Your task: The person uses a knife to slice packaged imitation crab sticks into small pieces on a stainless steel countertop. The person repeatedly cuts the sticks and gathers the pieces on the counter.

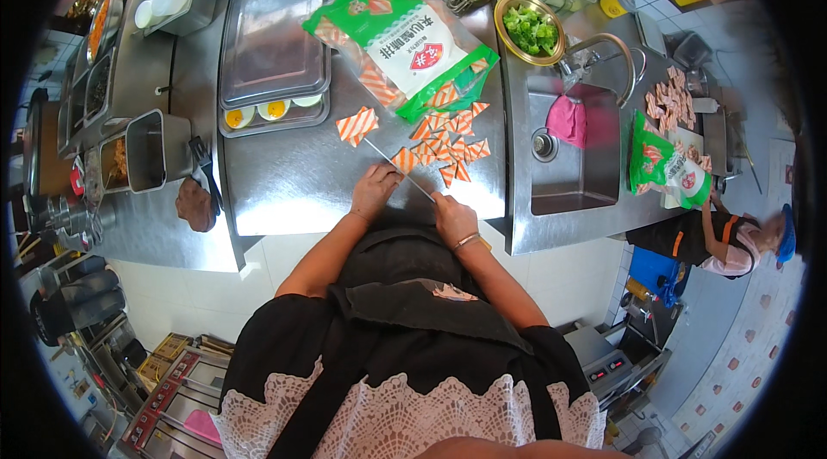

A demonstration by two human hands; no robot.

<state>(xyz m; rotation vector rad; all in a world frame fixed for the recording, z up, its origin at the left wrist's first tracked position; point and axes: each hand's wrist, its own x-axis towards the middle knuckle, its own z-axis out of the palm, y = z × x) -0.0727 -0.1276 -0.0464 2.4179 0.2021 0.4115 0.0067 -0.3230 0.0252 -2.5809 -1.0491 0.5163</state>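
Observation:
My right hand (pixel 456 218) is closed around the handle end of a long, thin metal blade (pixel 395 165), apparently a knife seen edge-on. The blade slants up and left across the steel worktop, its tip near a small stack of orange-and-white striped pieces (pixel 357 125). My left hand (pixel 377 190) rests beside the blade, fingers curled; whether anything is under them is hidden. Just past the blade lies a striped piece (pixel 405 160). More striped pieces (pixel 452 139), many triangular, are scattered to the right. Behind them lies a large green-and-clear plastic bag (pixel 413 48) of striped pieces, bearing writing.
A lidded steel tray (pixel 276 39) with halved eggs (pixel 274 110) stands at left. Right are a bowl of lettuce (pixel 531 30) and a sink (pixel 575 178) holding a pink cloth (pixel 568 121). A co-worker (pixel 711 239) stands at far right, near another bag (pixel 672 165).

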